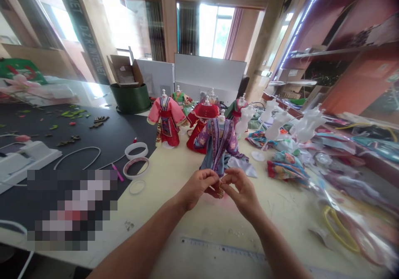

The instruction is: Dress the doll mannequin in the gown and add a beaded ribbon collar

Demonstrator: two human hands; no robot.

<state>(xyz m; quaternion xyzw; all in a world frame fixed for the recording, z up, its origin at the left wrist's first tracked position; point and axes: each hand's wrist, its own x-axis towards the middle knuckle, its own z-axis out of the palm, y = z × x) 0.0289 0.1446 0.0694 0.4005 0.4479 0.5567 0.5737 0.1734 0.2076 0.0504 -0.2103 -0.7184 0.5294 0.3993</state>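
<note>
My left hand [199,186] and my right hand [240,189] meet fingertip to fingertip over the pale table. Both are closed in a pinch on a small gold-coloured openwork ornament [221,193], which hangs between them; its exact kind is too small to make out. Just beyond my fingers stands a miniature dress form in a purple and blue-grey robe [215,140]. Whether my fingertips touch its hem, I cannot tell. Behind it are other dressed miniature forms, one in a pink and red robe [168,119] and one with a red cape [206,112].
White bare dress forms [277,123] and folded patterned cloth [285,167] fill the right side. Yellow-handled scissors [338,229] lie front right, a ruler [221,246] in front. On the left are tape rolls [136,168], a purple pen [117,172] and a power strip [29,158].
</note>
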